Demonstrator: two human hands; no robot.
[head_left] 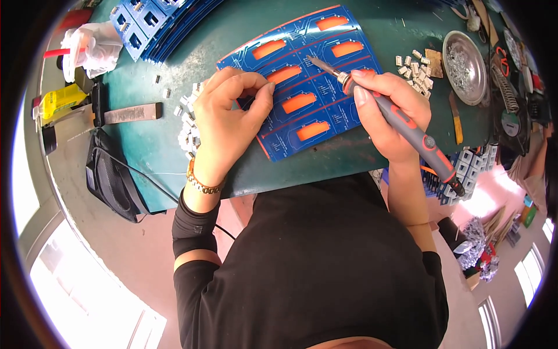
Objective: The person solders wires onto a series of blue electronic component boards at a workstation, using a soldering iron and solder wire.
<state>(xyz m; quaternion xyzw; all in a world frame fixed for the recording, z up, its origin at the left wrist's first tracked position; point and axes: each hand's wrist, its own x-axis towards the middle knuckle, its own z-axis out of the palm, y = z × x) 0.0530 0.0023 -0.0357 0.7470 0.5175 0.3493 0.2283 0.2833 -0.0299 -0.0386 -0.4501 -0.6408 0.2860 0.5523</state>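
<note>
A blue circuit board panel (pixel 323 93) with rows of orange oval areas lies tilted on the green table mat. My right hand (pixel 401 107) grips a grey and red soldering iron (pixel 419 138) like a pen, its tip over the upper middle of the panel. At the panel's left edge my left hand (pixel 226 113) is closed, thumb and forefinger pinched together. Whatever sits between those fingertips is too small or hidden to make out. Small white connectors (pixel 189 135) are heaped beside my left wrist, partly covered by the hand. More white connectors (pixel 415 74) lie right of the panel.
Stacked blue boards (pixel 148 29) stand at the far left. A round metal dish (pixel 447 67) with silvery scraps, a brown pad (pixel 433 63) and a yellow-handled knife (pixel 456 123) are at the right. On the left are a yellow bottle (pixel 63 100), a flat metal bar (pixel 132 113) and a black pouch (pixel 113 174).
</note>
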